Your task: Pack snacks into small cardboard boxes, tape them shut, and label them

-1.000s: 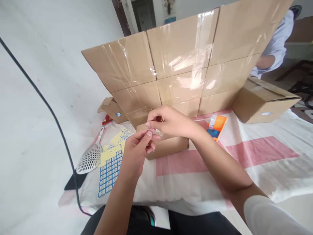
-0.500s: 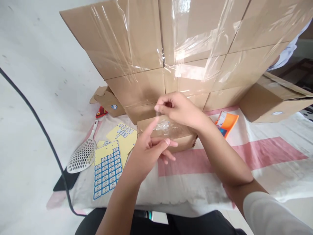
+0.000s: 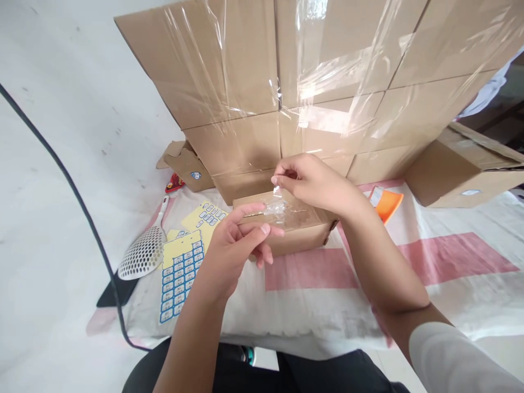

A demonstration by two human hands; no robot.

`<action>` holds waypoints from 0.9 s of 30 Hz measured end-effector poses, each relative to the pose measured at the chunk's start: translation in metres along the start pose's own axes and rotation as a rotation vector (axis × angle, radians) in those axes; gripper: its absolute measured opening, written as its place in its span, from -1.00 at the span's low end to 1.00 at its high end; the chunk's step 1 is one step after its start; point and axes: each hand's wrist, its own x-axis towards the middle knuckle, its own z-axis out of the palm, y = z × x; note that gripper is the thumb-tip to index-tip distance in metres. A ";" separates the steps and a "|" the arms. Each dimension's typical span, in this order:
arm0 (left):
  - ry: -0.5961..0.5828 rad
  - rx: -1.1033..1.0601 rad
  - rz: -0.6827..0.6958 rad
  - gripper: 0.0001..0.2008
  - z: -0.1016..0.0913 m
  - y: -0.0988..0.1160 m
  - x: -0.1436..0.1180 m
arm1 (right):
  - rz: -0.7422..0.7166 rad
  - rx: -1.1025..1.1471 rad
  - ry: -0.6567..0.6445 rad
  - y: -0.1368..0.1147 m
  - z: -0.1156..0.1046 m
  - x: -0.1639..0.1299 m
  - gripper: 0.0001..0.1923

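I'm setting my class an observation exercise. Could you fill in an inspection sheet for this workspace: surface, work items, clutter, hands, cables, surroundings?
Surface: creased white cloth with pink bands.
Work items: low cardboard box; clear strip above its top.
Clutter: label sheets, white skimmer, flat black object, orange packet partly behind the right arm.
Hands: right hand has a pinch grip on the strip; left hand open, fingers spread by the box, contact unclear.
Cables: one black cable hanging at the left.
Surroundings: taped cardboard panel behind; boxes at left and right; pale wall left.
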 end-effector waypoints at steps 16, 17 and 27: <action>0.073 0.237 0.193 -0.55 0.001 -0.008 0.017 | -0.052 0.371 -0.313 -0.006 -0.009 -0.008 -0.83; 0.058 0.245 0.141 -0.55 0.001 -0.009 0.018 | -0.052 0.348 -0.305 -0.004 -0.008 -0.007 -0.83; 0.180 0.408 0.047 -0.58 0.013 -0.024 0.009 | -0.064 0.000 -0.372 0.026 0.005 0.014 -0.85</action>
